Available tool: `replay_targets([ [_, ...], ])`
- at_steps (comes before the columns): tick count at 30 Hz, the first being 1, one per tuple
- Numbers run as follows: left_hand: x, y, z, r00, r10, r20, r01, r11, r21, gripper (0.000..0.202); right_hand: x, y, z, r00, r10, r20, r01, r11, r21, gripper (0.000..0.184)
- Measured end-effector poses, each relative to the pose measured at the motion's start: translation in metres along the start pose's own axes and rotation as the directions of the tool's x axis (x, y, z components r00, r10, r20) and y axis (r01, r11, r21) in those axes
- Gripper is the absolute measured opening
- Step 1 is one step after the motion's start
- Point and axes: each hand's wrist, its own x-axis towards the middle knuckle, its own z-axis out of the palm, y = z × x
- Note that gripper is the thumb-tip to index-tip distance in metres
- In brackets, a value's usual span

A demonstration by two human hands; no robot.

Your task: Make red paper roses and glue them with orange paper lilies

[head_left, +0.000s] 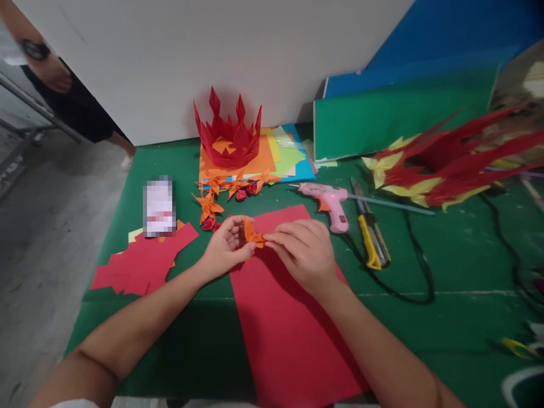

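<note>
An orange paper flower (252,235) is held between my two hands, above the top of a red paper sheet (293,334). My left hand (229,243) is closed on the flower's left side, thumb in front. From the right, my right hand (304,252) pinches its other end with the fingertips. Just beyond my hands lie several more orange paper flowers (208,207) and small red paper roses (241,195). Behind them, a red folded-paper crown (229,144) stands on a stack of coloured paper (272,153).
A pink glue gun (334,201) and a yellow cutter knife (369,232) lie right of my hands, with a black cord around. Red paper scraps (140,263) and a phone (159,207) are left. A red-and-yellow paper piece (442,164) stands far right. A person (68,96) is behind the board.
</note>
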Motion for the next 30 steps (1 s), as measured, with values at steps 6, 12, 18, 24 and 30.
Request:
replay_targets([
  [6, 0.0004, 0.0006, -0.0003, 0.999, -0.023, 0.026, 0.023, 1.0, -0.02, 0.045, 0.0012, -0.0008, -0.0004, 1.0, -0.022, -0.019, 0.022, 1.0, -0.006, 0.011],
  [12, -0.0015, 0.0, 0.0004, 0.998, -0.031, 0.053, 0.033, 0.999, -0.035, 0.049, 0.0034, -0.0037, -0.0007, 0.998, -0.059, -0.03, 0.058, 0.997, -0.043, 0.015],
  [18, 0.0002, -0.0003, 0.0004, 0.999, -0.036, 0.025, 0.038, 0.997, -0.073, 0.047, 0.0026, -0.0013, -0.0022, 0.999, -0.027, -0.026, 0.027, 0.999, -0.018, 0.011],
  [24, -0.0003, 0.0003, 0.002, 0.999, -0.038, 0.017, 0.039, 0.998, -0.039, 0.048, 0.0021, -0.0011, -0.0019, 0.999, -0.034, 0.001, 0.034, 0.999, -0.013, 0.006],
  [30, -0.0018, -0.0012, 0.0026, 0.997, -0.076, 0.015, 0.076, 0.996, -0.046, 0.049, 0.0032, -0.0015, -0.0014, 0.998, -0.065, 0.005, 0.065, 0.997, -0.03, 0.007],
])
